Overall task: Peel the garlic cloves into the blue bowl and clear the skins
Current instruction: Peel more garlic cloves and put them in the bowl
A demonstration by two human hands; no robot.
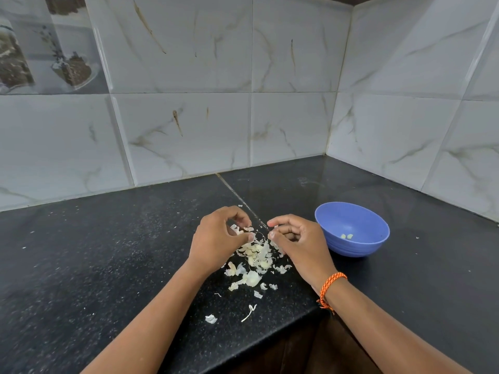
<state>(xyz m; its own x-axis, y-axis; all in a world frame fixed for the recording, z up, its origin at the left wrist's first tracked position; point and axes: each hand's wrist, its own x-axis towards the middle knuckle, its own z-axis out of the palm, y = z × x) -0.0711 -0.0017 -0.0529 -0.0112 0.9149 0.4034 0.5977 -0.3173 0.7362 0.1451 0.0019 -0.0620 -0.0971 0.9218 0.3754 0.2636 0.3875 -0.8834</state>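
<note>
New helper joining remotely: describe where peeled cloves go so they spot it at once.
On the black speckled stone counter, look toward the tiled corner, just beyond the right hand. There sits the round blue plastic bowl, the only container, with a few pale peeled cloves inside.

We are looking down at a black speckled table (81, 265) running into a tiled corner, with a pale seam crossing its top. Lying on it near the front edge we are seeing a loose heap of garlic cloves (253, 255) mixed with papery skins (252, 278), and a few stray skin scraps (211, 318) are sitting apart, closer to us. To the right of the heap a blue bowl (372, 238) is standing upright, holding two peeled cloves (346, 236).
</note>
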